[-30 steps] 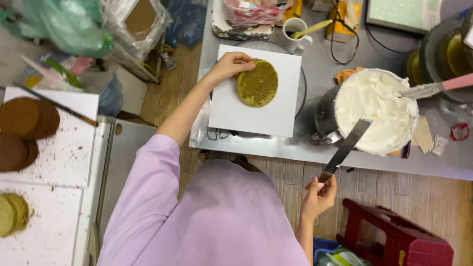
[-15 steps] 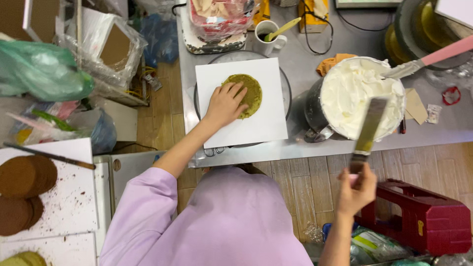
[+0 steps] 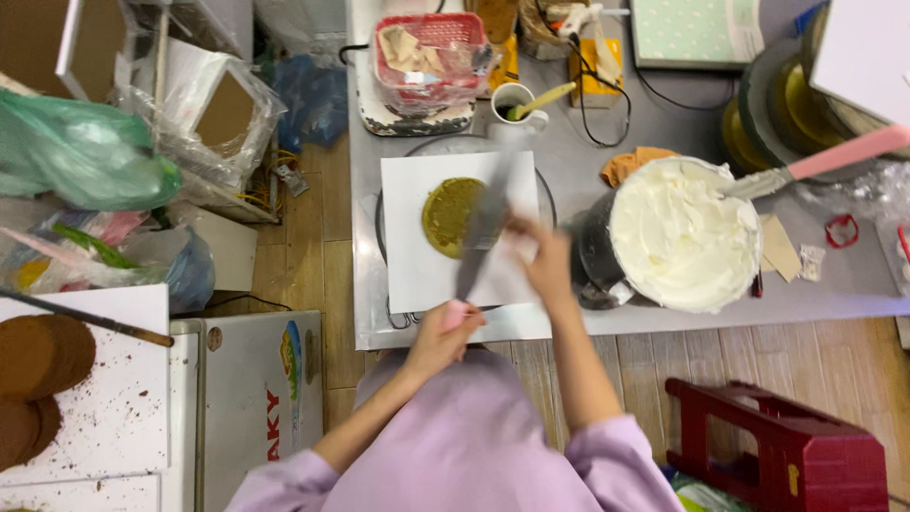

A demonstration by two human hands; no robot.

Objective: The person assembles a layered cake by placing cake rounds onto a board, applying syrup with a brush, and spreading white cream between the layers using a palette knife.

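- Grey metal worktable (image 3: 834,284) runs across the top of the view, wood plank floor below it, person in a lilac top at bottom centre.
- White square board (image 3: 417,256) lies on a round turntable near the table's front edge; flat round green-brown cake layer (image 3: 450,216) sits on the board, slightly toward 12 o'clock from its centre.
- Left hand (image 3: 441,337) at 6 o'clock of the board, fingers closed round the pink handle of a long palette knife (image 3: 483,228); blade runs up toward 12–1 o'clock and crosses the cake layer's right edge. Blade is blurred; touching or hovering, cannot tell.
- Right hand (image 3: 545,261) at 4 o'clock of the cake layer, over the board's right side, just beside the blade; blurred, so pinching or spread cannot be told.
- Big bowl of white cream (image 3: 682,237) at 3 o'clock of the board, close to the right hand; pink-handled spatula (image 3: 815,161) rests in it, handle pointing to 2 o'clock.
- White mug (image 3: 517,102) with a yellow utensil at 12 o'clock of the board; red basket (image 3: 431,57) at 11 o'clock.
- Red stool (image 3: 787,446) on the floor at 5 o'clock.
- Far left at 8 o'clock: white board (image 3: 114,398) with dark brown cake rounds (image 3: 43,356), well apart from the hands.
- Green plastic bag (image 3: 76,152) at 10 o'clock.
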